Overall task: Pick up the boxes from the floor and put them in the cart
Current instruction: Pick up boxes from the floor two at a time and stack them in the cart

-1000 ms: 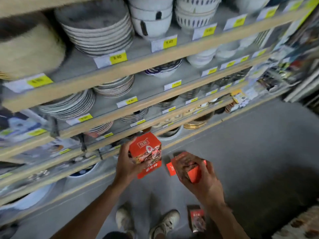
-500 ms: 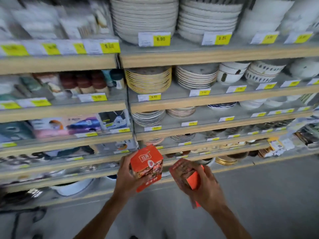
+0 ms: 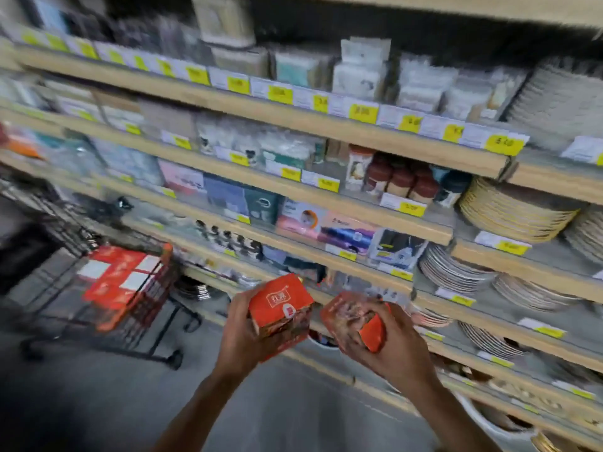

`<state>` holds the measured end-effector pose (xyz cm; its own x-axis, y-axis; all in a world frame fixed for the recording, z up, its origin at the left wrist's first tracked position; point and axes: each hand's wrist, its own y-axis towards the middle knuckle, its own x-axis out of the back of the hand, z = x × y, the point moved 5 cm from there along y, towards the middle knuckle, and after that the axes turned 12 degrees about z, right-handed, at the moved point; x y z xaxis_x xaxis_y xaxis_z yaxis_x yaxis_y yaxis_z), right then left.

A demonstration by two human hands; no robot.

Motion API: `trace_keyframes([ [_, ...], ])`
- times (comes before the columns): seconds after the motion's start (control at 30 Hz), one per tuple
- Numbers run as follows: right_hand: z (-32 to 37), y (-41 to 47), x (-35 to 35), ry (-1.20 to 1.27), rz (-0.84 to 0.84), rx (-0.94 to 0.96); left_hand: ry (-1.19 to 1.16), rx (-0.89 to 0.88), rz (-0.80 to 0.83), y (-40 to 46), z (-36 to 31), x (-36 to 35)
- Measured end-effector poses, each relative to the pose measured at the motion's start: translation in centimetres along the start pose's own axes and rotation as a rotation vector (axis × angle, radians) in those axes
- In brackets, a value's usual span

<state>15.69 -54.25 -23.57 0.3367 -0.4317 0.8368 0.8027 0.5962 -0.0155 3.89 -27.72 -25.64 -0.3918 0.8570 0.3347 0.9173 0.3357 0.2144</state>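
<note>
My left hand (image 3: 239, 334) grips an orange box (image 3: 282, 308) with a white logo on top, held upright in front of me. Beside it my right hand (image 3: 388, 340) holds a second orange box (image 3: 354, 316), tilted, with its printed face toward me. The two boxes are close together but apart. A dark wire cart (image 3: 137, 308) stands at the left on the floor, and several orange-and-white boxes (image 3: 120, 275) lie stacked inside it. Both hands are to the right of the cart, at about the height of its rim.
Long wooden store shelves (image 3: 293, 187) with yellow price tags run across the view, filled with packaged goods, jars and stacks of plates (image 3: 512, 213). The grey floor (image 3: 98, 402) lies between me and the cart. The picture is motion-blurred.
The view has swung left and up from the floor, bringing the cart into sight. Both hands still hold their boxes, now carried higher and toward the cart.
</note>
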Motion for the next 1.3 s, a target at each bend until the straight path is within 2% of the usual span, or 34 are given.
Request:
trace_keyframes([
  [0.13, 5.4, 4.2, -2.9, 0.006, 0.115, 0.127, 0.01, 0.084, -0.149, -2.6, 2.3, 6.4],
  [0.37, 13.0, 12.0, -9.2, -0.016, 0.276, 0.32, 0.175, 0.181, -0.35, -5.4, 6.5, 14.9],
  [0.87, 32.3, 31.1, -22.6, 0.099, 0.483, 0.721, 0.247, 0.334, -0.79, -4.3, 11.1, 31.3],
  [1.03, 38.5, 34.1, -27.2, 0.096, 0.564, 0.827, 0.269, 0.396, -0.937, -6.0, 12.5, 35.4],
  [1.3, 48.0, 37.8, -35.4, 0.025, 0.64, 0.859, 0.235, 0.44, -1.019, -7.2, 17.4, 44.8],
])
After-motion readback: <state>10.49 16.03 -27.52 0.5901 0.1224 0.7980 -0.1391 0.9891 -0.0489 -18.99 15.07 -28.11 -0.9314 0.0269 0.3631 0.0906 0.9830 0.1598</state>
